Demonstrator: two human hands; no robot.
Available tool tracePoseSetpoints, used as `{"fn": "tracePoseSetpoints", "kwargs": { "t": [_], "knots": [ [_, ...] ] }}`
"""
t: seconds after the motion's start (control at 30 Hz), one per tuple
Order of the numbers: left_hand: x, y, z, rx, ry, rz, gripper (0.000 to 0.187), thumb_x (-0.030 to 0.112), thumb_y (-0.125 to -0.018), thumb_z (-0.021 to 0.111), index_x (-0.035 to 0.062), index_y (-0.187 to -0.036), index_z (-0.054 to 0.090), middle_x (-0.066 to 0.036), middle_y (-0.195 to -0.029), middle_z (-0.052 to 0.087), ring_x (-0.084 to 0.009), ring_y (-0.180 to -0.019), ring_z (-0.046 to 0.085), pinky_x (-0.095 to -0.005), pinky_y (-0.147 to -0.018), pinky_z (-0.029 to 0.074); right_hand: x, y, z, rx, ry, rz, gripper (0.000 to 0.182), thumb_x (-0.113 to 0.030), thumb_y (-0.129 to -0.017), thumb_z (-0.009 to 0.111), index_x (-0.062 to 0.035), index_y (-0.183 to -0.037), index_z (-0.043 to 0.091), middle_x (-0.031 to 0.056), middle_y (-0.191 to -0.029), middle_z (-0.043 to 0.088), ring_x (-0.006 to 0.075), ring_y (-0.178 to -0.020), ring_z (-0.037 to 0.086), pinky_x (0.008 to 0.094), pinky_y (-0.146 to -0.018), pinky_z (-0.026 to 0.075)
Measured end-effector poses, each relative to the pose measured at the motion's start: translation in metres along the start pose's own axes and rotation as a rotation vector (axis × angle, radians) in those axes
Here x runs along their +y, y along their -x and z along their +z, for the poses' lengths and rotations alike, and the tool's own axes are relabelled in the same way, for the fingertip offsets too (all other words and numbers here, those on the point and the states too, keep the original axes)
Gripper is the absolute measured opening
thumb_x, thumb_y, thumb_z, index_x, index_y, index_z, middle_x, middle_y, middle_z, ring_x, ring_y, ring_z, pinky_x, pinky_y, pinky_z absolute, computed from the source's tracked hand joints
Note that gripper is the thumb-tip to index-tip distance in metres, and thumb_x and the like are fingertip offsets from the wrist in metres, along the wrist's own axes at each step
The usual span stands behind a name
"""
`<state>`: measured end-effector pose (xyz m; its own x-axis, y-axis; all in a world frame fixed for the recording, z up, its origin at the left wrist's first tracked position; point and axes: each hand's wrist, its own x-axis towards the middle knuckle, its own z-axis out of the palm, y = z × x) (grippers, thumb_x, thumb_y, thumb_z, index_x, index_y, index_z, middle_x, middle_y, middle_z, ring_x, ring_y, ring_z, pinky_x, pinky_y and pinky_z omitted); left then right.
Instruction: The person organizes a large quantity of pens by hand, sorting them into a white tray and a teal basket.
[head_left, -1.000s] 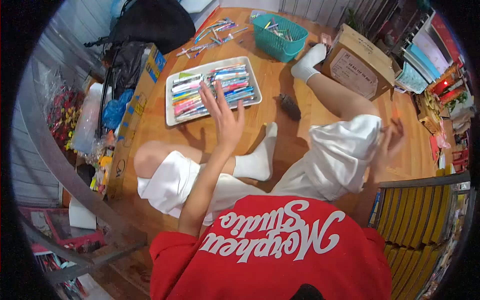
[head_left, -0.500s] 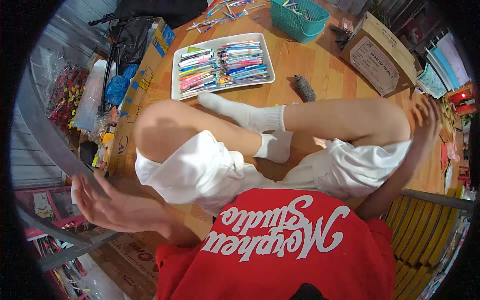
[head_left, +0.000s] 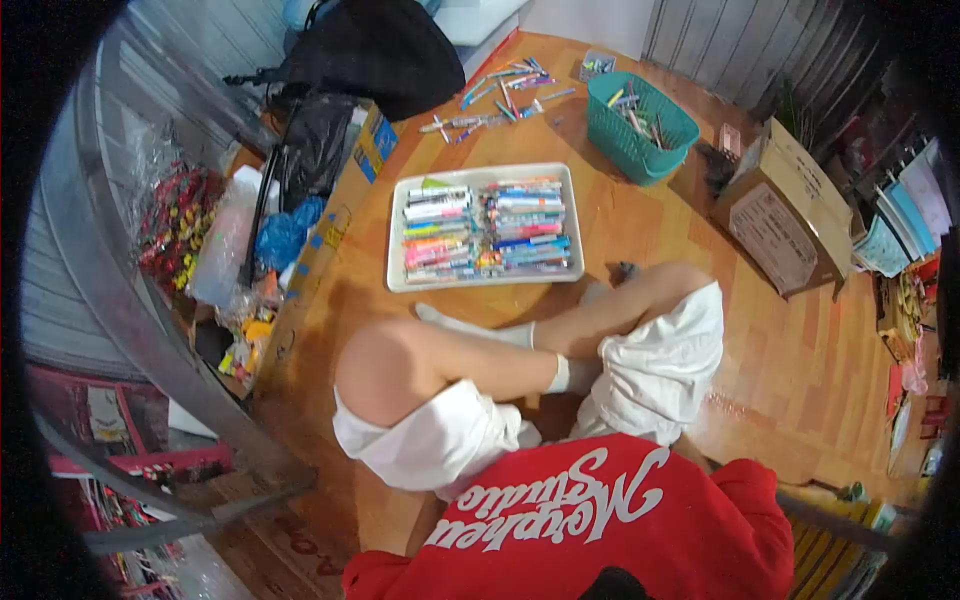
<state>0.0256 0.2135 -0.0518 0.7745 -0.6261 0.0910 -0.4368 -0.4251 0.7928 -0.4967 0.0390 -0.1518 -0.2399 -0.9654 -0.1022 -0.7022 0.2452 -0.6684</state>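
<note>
Neither of my hands shows in the head view; both are hidden below or behind my red shirt and my legs. A white tray lies on the wooden floor in front of my crossed legs. Pens and markers fill it in two side-by-side columns. Beyond the tray, several loose pens are scattered on the floor. To their right stands a teal basket with some pens inside.
An open cardboard box stands at the right. At the left, a long carton holds bags and a blue plastic bag. A grey metal frame curves along the left side. A black bag lies at the back.
Both hands, open at either side before, have left the view. The right knee has drawn inward and up. The camera view has shifted, so the tray and basket appear lower and further right.
</note>
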Motion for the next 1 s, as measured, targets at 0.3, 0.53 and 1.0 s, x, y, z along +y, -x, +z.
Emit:
{"fn": "tracePoseSetpoints", "kwargs": {
  "t": [0.3, 0.53, 1.0],
  "knots": [
    [0.037, -0.023, 0.012, 0.182, 0.11, -0.077, 0.038, 0.015, -0.089, 0.05, -0.0038, -0.121, 0.046, -0.017, -0.116, 0.053, -0.026, -0.105, 0.054, -0.0378, -0.091, 0.046, -0.013, -0.01, 0.006, -0.055, 0.101, 0.047, 0.039, -0.017, -0.088, 0.052, -0.0013, -0.123, 0.047, 0.0151, -0.124, 0.049, 0.0281, -0.103, 0.054, 0.0398, -0.086, 0.045],
    [0.046, -0.041, 0.022, 0.243, 0.215, -0.048, 0.038, 0.014, -0.089, 0.05, -0.0039, -0.122, 0.046, -0.017, -0.115, 0.053, -0.0256, -0.104, 0.054, -0.0374, -0.09, 0.047, -0.02, -0.042, 0.008, -0.037, 0.092, -0.007, 0.039, -0.017, -0.088, 0.052, -0.0011, -0.123, 0.047, 0.0156, -0.123, 0.049, 0.029, -0.103, 0.054, 0.0404, -0.085, 0.045],
    [0.064, -0.117, -0.017, 0.442, 0.532, 0.053, 0.038, 0.013, -0.088, 0.05, -0.0041, -0.122, 0.046, -0.017, -0.115, 0.054, -0.0247, -0.102, 0.056, -0.0365, -0.088, 0.048, -0.017, -0.132, -0.092, 0.061, 0.558, -0.232, 0.036, -0.003, -0.08, 0.053, 0.0009, -0.116, 0.05, 0.0217, -0.113, 0.052, 0.0373, -0.104, 0.051, 0.0425, -0.088, 0.042]
  ]
}}
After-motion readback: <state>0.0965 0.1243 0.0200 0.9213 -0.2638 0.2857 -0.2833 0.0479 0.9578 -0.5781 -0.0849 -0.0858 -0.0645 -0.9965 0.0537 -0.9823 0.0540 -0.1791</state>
